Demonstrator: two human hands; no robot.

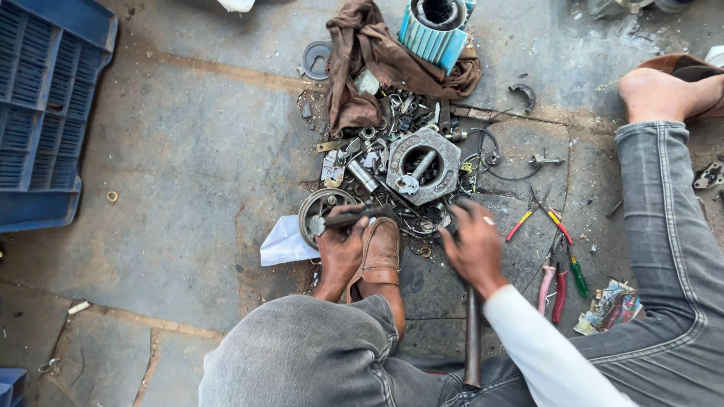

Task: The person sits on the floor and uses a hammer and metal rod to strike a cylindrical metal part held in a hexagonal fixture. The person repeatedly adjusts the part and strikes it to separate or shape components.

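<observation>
Nearest, right hand (475,245), blurred, fingers clenched on a metal rod (472,339); left hand (339,249) grips a dark tool (343,220) on the floor pulley (320,207) beside the shoe (379,249). A slip might strike the fingers

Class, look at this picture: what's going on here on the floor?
A person sits on a stone floor amid scattered metal parts. The left hand grips a dark rod-like tool laid across a round metal wheel, beside a brown shoe. The right hand, blurred, holds a long metal bar. An octagonal metal housing lies ahead; pliers lie to the right.
</observation>
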